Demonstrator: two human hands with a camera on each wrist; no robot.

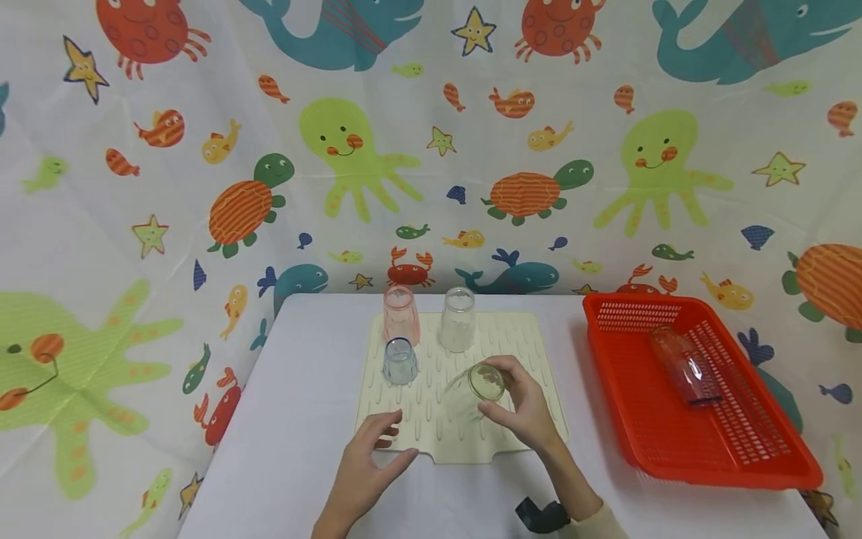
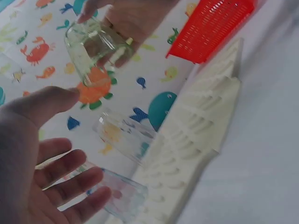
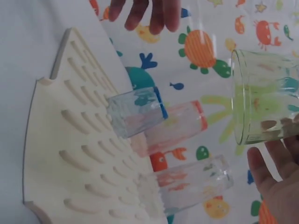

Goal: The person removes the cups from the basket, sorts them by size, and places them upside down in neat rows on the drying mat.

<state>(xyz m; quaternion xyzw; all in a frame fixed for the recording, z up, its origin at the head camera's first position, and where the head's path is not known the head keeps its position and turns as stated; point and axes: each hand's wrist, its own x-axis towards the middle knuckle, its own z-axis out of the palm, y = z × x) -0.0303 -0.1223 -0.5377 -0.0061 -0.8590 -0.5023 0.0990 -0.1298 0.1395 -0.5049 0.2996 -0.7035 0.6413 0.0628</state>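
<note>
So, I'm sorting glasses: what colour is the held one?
The held glass is pale green, clearest in the left wrist view.

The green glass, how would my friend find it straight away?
Find the cream draining mat on the white table. Over it, the right hand holds the green glass. No other glass is green or held.

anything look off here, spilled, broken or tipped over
No spill or breakage shows. One transparent tumbler lies on its side in the red plastic basket; that looks slightly odd because the small blue-tinted glass, tall pink-tinted glass and tall clear glass all stand upright on the cream ribbed mat.
</note>
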